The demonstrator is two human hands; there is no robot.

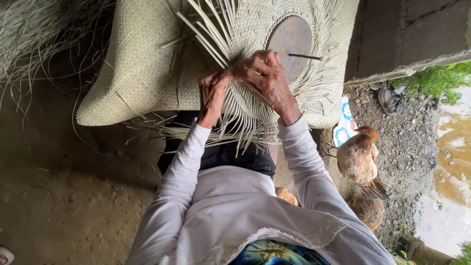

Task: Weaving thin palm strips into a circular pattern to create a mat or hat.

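A half-woven pale straw piece [314,93] lies over a round dark wooden form [290,37], and loose strips [206,34] fan out from its edge. My left hand [212,93] pinches a bunch of those strips at the edge of the weave. Touching it, my right hand [267,78] presses on the weave beside the form, fingers closed over more strips. A thin dark stick [305,57] pokes out of the form. Long white sleeves cover both arms, and the work rests on my lap.
A large finished woven mat [132,64] lies under the work at left. A bundle of raw straw [34,29] is at top left. Two brown chickens [358,157] [368,208] stand on gravel at right, near a sandal [390,98], a concrete wall [412,34] and a muddy puddle [454,162].
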